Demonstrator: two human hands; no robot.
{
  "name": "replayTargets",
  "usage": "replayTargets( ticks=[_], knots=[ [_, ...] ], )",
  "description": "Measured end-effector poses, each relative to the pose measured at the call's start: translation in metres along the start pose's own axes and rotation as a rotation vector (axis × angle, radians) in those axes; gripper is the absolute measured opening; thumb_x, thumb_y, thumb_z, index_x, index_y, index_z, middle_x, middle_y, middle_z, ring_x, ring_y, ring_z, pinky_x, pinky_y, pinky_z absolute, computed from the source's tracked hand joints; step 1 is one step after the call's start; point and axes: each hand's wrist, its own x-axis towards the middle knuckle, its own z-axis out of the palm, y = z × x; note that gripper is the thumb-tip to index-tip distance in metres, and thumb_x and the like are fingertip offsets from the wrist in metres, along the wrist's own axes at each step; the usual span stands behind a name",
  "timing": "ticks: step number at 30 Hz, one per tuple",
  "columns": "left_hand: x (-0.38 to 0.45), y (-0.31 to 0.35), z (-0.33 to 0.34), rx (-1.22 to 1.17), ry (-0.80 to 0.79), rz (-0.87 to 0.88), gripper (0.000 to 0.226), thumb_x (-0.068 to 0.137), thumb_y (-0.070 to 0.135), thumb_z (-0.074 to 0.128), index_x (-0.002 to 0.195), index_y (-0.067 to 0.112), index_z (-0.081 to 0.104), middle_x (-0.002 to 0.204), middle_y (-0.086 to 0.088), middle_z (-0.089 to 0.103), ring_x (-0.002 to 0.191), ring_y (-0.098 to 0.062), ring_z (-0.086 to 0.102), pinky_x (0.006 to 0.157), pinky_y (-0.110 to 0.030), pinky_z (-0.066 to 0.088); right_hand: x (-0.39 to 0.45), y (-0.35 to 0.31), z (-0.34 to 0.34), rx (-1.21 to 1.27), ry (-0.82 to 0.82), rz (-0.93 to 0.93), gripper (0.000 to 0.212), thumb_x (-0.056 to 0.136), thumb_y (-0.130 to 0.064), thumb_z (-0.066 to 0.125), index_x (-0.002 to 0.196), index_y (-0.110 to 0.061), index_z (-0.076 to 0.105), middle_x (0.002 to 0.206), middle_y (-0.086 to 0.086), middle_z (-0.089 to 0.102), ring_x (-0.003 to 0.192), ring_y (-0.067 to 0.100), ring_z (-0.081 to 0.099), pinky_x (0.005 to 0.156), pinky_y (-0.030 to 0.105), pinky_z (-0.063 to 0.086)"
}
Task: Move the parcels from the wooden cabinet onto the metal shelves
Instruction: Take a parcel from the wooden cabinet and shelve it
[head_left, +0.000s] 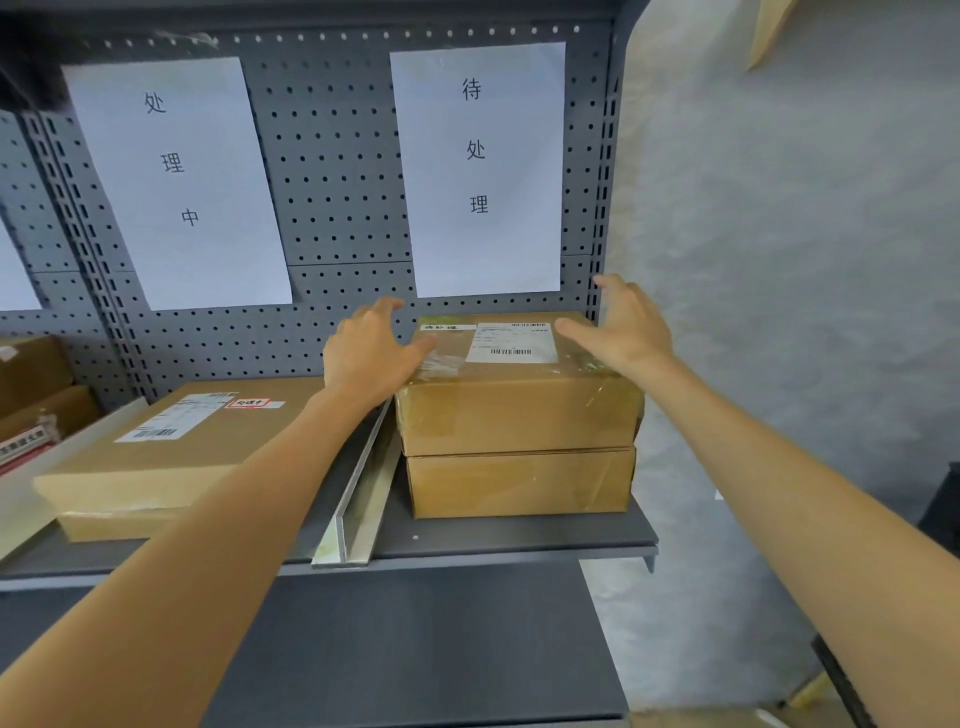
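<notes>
My left hand (371, 358) & right hand (621, 325), fingers loose, flank top parcel (519, 395); careless nudge cd slide it off lower parcel (519, 483).

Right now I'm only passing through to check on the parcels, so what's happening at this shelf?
A person is stacking parcels on the metal shelf. Both hands are at the top box, which sits on a second box under the right-hand paper sign. The left hand rests on its left top corner; the right hand is spread open at its right edge. Left of a metal divider, a wider flat parcel already lies on the shelf.
</notes>
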Motion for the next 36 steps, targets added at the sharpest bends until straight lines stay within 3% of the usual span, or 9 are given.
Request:
replayTargets(
  ticks=[4, 9, 16, 29, 36],
  knots=[
    [-0.009, -0.006, -0.021, 0.126, 0.056, 0.131, 0.060, 0.087, 0.051, 0.058, 0.135, 0.016, 0.049, 0.130, -0.011, 0.057, 0.117, -0.033, 0.053, 0.094, -0.045, 0.044, -0.015, -0.018, -0.005, -0.136, 0.023, -0.048, 0.074, 0.085, -0.045, 0.066, 0.145, -0.016, 0.034, 0.140, 0.010, 0.045, 0.127, 0.032, 0.042, 0.098, 0.040, 0.040],
    [-0.026, -0.032, -0.060, 0.194, 0.068, 0.175, 0.055, 0.088, 0.045, 0.057, 0.133, 0.014, 0.051, 0.127, -0.012, 0.059, 0.119, -0.033, 0.051, 0.096, -0.044, 0.043, -0.043, -0.060, -0.004, -0.233, 0.009, -0.109, 0.073, 0.085, -0.042, 0.067, 0.145, -0.016, 0.034, 0.142, 0.011, 0.043, 0.128, 0.033, 0.040, 0.101, 0.042, 0.038],
    [-0.055, -0.122, -0.152, 0.317, 0.094, 0.189, 0.052, 0.090, 0.043, 0.056, 0.132, 0.013, 0.051, 0.120, -0.011, 0.061, 0.112, -0.032, 0.053, 0.090, -0.041, 0.042, -0.095, -0.179, 0.034, -0.241, -0.016, -0.215, 0.071, 0.086, -0.037, 0.066, 0.146, -0.016, 0.033, 0.140, 0.012, 0.044, 0.127, 0.034, 0.041, 0.101, 0.042, 0.036],
    [-0.166, -0.389, -0.358, 0.505, 0.185, -0.172, 0.047, 0.088, 0.043, 0.055, 0.126, 0.015, 0.056, 0.120, -0.013, 0.062, 0.111, -0.036, 0.054, 0.091, -0.043, 0.042, -0.226, -0.467, 0.208, -0.007, -0.206, -0.555, 0.071, 0.085, -0.039, 0.068, 0.143, -0.016, 0.036, 0.141, 0.011, 0.043, 0.129, 0.034, 0.039, 0.102, 0.045, 0.037],
    [-0.224, -0.506, -0.444, 0.547, 0.260, -0.399, 0.049, 0.089, 0.044, 0.058, 0.130, 0.018, 0.052, 0.126, -0.008, 0.059, 0.116, -0.032, 0.051, 0.094, -0.044, 0.043, -0.288, -0.607, 0.289, 0.119, -0.316, -0.782, 0.061, 0.080, -0.041, 0.071, 0.131, -0.014, 0.049, 0.129, 0.010, 0.053, 0.117, 0.030, 0.050, 0.089, 0.041, 0.044]
  ],
)
